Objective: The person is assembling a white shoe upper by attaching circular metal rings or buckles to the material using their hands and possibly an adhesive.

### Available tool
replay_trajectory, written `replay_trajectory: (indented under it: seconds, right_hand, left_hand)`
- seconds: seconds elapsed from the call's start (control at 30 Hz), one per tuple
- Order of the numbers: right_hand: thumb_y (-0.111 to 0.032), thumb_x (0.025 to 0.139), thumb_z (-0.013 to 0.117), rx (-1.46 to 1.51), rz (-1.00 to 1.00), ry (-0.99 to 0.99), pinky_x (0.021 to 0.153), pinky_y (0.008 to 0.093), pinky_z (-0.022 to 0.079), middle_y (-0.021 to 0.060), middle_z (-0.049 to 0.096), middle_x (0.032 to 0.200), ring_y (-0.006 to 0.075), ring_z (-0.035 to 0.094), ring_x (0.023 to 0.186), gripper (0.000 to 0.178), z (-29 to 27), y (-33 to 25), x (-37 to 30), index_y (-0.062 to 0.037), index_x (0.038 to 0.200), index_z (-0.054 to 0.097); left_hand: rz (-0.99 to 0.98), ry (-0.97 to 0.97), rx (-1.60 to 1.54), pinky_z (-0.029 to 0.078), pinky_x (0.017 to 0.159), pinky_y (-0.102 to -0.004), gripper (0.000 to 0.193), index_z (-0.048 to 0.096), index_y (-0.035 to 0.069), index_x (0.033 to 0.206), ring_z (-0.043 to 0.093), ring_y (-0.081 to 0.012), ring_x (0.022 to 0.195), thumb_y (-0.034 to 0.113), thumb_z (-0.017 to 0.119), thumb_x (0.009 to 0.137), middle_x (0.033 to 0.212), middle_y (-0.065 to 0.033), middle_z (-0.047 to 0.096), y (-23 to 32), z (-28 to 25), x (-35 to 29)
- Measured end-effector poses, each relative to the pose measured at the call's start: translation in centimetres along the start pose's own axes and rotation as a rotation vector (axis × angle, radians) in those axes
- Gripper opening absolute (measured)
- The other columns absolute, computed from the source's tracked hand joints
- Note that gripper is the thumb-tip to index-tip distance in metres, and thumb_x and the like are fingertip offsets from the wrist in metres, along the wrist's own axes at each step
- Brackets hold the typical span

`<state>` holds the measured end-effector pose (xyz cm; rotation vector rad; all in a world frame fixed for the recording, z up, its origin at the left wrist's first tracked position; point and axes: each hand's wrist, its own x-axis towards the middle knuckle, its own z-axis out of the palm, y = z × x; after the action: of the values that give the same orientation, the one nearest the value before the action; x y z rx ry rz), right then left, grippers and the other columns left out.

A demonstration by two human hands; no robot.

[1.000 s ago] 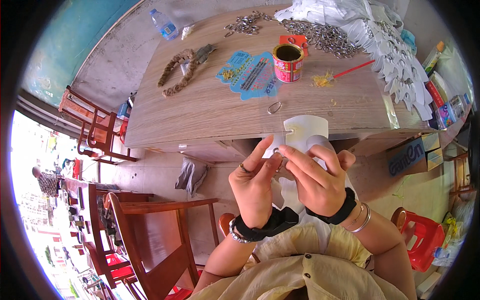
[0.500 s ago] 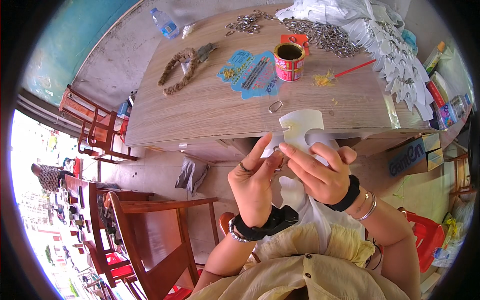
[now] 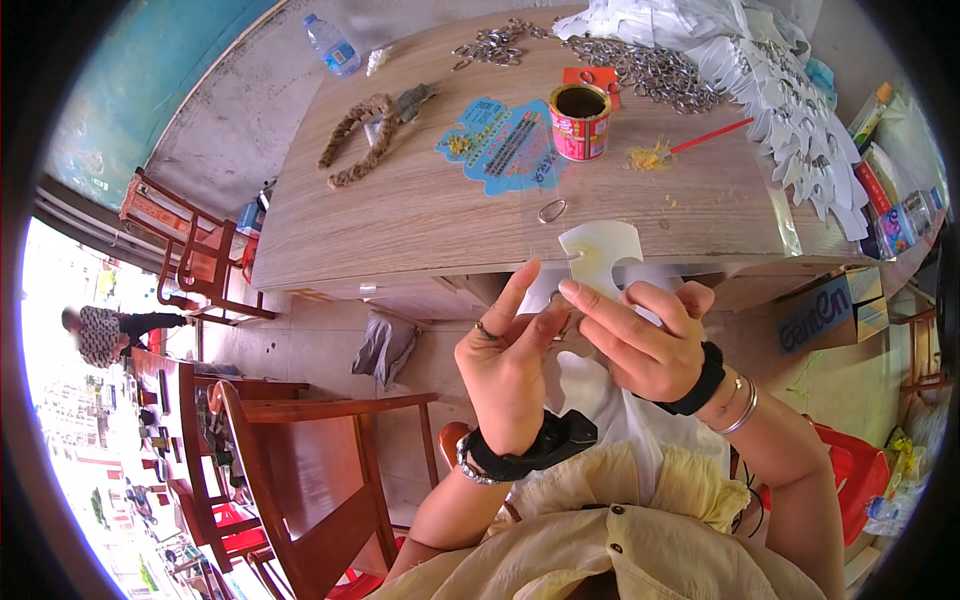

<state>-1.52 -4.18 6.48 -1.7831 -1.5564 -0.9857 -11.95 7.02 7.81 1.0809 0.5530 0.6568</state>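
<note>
In front of me, below the table's front edge, a white notched cut-out piece (image 3: 603,252) is held up between my hands, with a yellowish smear on its upper part. My left hand (image 3: 503,375) pinches its lower part with the thumb, the index finger pointing up. My right hand (image 3: 650,345) has its fingers curled and closed on the same piece. A bit of metal glints where the fingertips meet, mostly hidden. A loose oval metal ring (image 3: 552,211) lies on the tabletop just beyond.
On the wooden table (image 3: 400,225) stand a pink-red can (image 3: 580,140), a blue card (image 3: 500,150), a red-handled brush (image 3: 705,137), a brown fuzzy loop (image 3: 350,140) and a bottle (image 3: 330,45). Metal rings (image 3: 660,75) and white pieces (image 3: 790,130) are heaped behind. A wooden chair (image 3: 310,470) is at left.
My hands stay nearly in place, and the white piece has tilted slightly. At far left, a distant person has shifted, with dark-clad legs now stretched toward the right.
</note>
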Motion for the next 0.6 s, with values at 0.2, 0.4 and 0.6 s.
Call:
replay_trajectory:
  seconds: [0.2,0.4,0.6]
  right_hand:
    - [-0.019,0.068,0.068,-0.071,-0.016,-0.028,0.081,0.0319,0.027,-0.006,0.061,0.123,0.016,0.047,0.092,0.023,0.7,0.0,-0.7,-0.0135,0.09,0.068]
    - [-0.022,0.075,0.065,-0.098,0.055,-0.074,0.076,0.0282,0.029,-0.0118,0.054,0.131,0.0129,0.046,0.096,0.022,1.4,-0.8,-0.5,-0.0199,0.097,0.07]
    - [-0.027,0.075,0.067,-0.102,0.074,-0.098,0.079,0.0307,0.03,-0.0112,0.052,0.133,0.0154,0.046,0.1,0.026,2.0,-0.4,-0.7,-0.0257,0.101,0.068]
  left_hand:
    - [-0.021,0.093,0.035,0.05,0.074,-0.0219,0.04,0.055,0.0,0.125,0.061,-0.0085,0.079,-0.003,0.059,0.086,0.089,-0.0072,0.068,-0.4,-0.1,0.4]
    - [0.015,0.152,-0.191,0.048,0.068,-0.0216,0.038,0.056,-0.001,0.123,0.059,-0.0069,0.075,0.001,0.062,0.086,0.09,-0.0046,0.067,-0.5,-0.2,0.8]
    - [-0.145,0.061,-0.277,0.046,0.067,-0.02,0.048,0.05,0.0,0.129,0.062,-0.0093,0.078,0.001,0.064,0.083,0.089,-0.0066,0.068,0.2,-1.4,1.4]
